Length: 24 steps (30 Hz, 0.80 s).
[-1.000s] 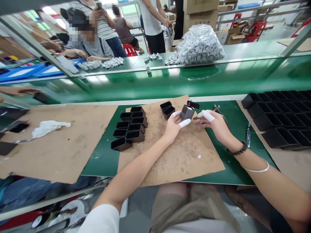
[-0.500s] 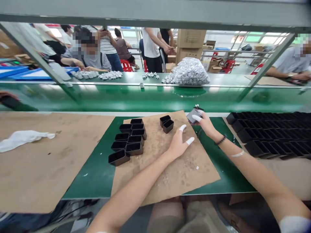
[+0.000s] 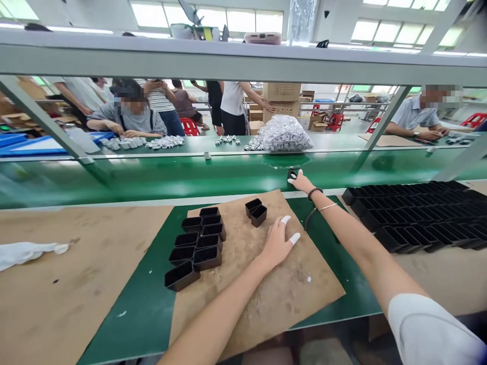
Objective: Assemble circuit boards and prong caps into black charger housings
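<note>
My left hand (image 3: 279,239) lies flat and open on the brown cardboard sheet (image 3: 266,284), with white finger cots on two fingers. It rests just right of two black plastic shells (image 3: 256,211). My right arm reaches forward over the green mat. My right hand (image 3: 299,180) is at the green conveyor belt (image 3: 228,175), fingers closed on a small black part (image 3: 292,175) that touches the belt. A cluster of several black shells (image 3: 196,245) sits at the cardboard's left edge.
Rows of black shells in trays (image 3: 418,213) fill the right side. A second cardboard sheet (image 3: 76,274) with a white cloth (image 3: 26,251) lies left. Across the belt are a bag of silver parts (image 3: 281,133) and several seated and standing people.
My right hand carried the black part away from my left hand, up and forward to the conveyor belt. My left hand let go and settled flat on the cardboard. My view tilted upward.
</note>
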Each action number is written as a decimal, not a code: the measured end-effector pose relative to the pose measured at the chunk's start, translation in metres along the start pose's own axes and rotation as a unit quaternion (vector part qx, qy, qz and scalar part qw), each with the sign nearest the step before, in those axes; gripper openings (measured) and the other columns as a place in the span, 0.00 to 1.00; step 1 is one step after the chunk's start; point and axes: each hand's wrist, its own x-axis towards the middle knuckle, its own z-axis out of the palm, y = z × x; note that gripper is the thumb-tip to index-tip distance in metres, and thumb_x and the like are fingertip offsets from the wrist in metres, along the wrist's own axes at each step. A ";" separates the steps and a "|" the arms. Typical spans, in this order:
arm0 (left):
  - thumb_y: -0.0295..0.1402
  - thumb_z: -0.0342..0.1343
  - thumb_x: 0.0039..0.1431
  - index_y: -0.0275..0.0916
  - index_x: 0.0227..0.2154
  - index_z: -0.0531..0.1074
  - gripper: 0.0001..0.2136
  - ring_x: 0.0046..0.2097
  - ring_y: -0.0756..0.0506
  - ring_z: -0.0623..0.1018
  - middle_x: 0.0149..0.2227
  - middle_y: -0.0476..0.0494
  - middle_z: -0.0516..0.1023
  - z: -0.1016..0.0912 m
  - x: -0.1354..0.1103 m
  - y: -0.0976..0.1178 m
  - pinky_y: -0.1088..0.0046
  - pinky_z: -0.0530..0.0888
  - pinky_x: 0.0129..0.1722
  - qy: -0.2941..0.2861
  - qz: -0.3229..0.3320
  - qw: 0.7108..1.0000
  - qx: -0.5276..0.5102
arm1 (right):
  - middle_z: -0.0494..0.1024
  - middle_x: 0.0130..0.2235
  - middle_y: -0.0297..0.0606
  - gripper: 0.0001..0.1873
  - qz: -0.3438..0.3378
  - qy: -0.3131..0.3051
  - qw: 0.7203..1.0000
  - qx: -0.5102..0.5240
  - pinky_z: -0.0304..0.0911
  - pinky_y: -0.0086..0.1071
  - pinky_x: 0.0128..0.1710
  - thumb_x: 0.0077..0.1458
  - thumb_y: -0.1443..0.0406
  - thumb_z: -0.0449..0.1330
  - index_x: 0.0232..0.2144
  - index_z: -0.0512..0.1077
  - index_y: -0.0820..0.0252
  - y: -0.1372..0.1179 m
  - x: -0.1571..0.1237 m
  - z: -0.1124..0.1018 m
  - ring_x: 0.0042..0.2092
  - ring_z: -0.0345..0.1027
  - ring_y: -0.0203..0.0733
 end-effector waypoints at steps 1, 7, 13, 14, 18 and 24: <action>0.35 0.59 0.60 0.37 0.61 0.66 0.26 0.67 0.30 0.66 0.65 0.29 0.66 0.001 0.000 -0.001 0.45 0.60 0.68 0.000 0.001 1.000 0.000 | 0.74 0.60 0.53 0.27 -0.015 0.000 1.000 0.014 0.63 0.55 0.62 0.63 0.61 0.63 0.61 0.68 0.64 -0.003 -0.010 -0.004 0.61 0.70 0.57; 0.31 0.61 0.58 0.37 0.61 0.65 0.27 0.57 0.38 0.76 0.56 0.34 0.75 0.006 0.003 -0.011 0.53 0.68 0.63 0.050 -0.020 0.990 -0.127 | 0.74 0.63 0.43 0.23 -0.172 -0.017 0.974 0.145 0.66 0.40 0.63 0.67 0.65 0.54 0.62 0.67 0.56 0.011 -0.134 0.012 0.61 0.71 0.42; 0.26 0.60 0.49 0.37 0.41 0.77 0.14 0.46 0.41 0.79 0.43 0.41 0.82 -0.003 0.008 -0.020 0.61 0.75 0.52 0.042 -0.029 0.987 -0.155 | 0.75 0.60 0.45 0.19 -0.327 -0.024 0.924 0.195 0.64 0.48 0.64 0.64 0.69 0.55 0.54 0.75 0.53 0.044 -0.194 0.044 0.62 0.69 0.47; 0.27 0.60 0.49 0.36 0.39 0.77 0.12 0.44 0.41 0.79 0.40 0.42 0.83 -0.005 0.009 -0.020 0.63 0.75 0.49 0.041 -0.031 0.986 -0.158 | 0.77 0.58 0.44 0.19 -0.327 -0.025 0.924 0.195 0.65 0.47 0.63 0.63 0.70 0.55 0.53 0.76 0.54 0.044 -0.192 0.043 0.60 0.70 0.47; 0.36 0.63 0.50 0.36 0.32 0.78 0.09 0.39 0.43 0.79 0.34 0.44 0.82 -0.013 0.011 -0.015 0.66 0.75 0.43 0.040 -0.037 0.984 -0.170 | 0.79 0.53 0.45 0.19 -0.313 -0.048 0.922 0.220 0.70 0.45 0.56 0.62 0.72 0.55 0.52 0.76 0.56 0.039 -0.184 0.036 0.53 0.74 0.46; 0.40 0.67 0.50 0.36 0.42 0.79 0.18 0.40 0.44 0.77 0.37 0.44 0.81 -0.016 0.006 -0.011 0.67 0.74 0.46 0.048 -0.037 0.985 -0.163 | 0.81 0.50 0.47 0.24 -0.226 -0.054 0.941 0.247 0.74 0.41 0.46 0.63 0.67 0.56 0.61 0.69 0.58 0.041 -0.186 0.039 0.44 0.76 0.45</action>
